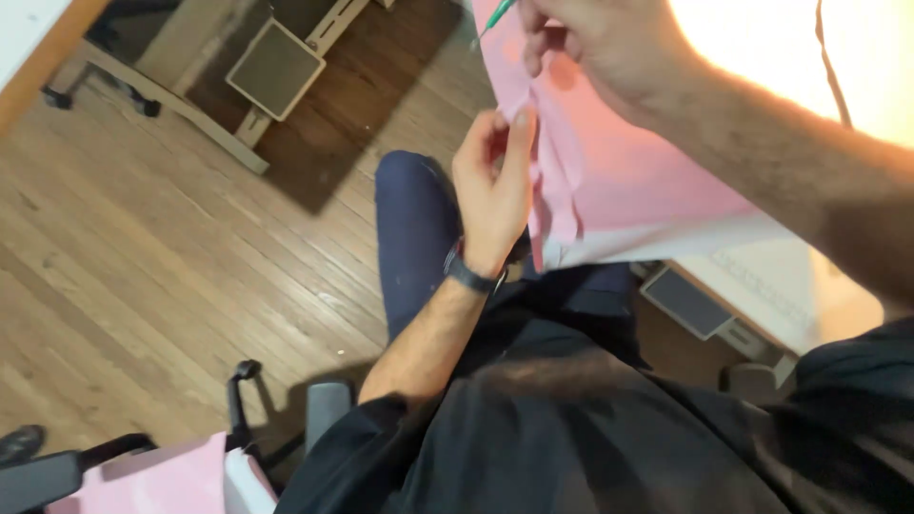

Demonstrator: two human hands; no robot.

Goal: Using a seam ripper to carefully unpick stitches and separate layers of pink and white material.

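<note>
A pink sheet of paper (628, 181) hangs over the table edge in front of me, with a white underside showing at its lower border. My left hand (493, 190), with a dark band on the wrist, pinches the sheet's left edge between thumb and fingers. At the top of the view, my right hand (590, 43) rests on the same sheet and grips a thin green pen (497, 16) whose tip points left.
A wooden floor (143, 247) spreads to the left. A desk leg with a grey box (276, 67) stands at the top left. A chair armrest (328, 409) and more pink paper (162, 476) lie at the bottom left. The bright table (762, 38) fills the upper right.
</note>
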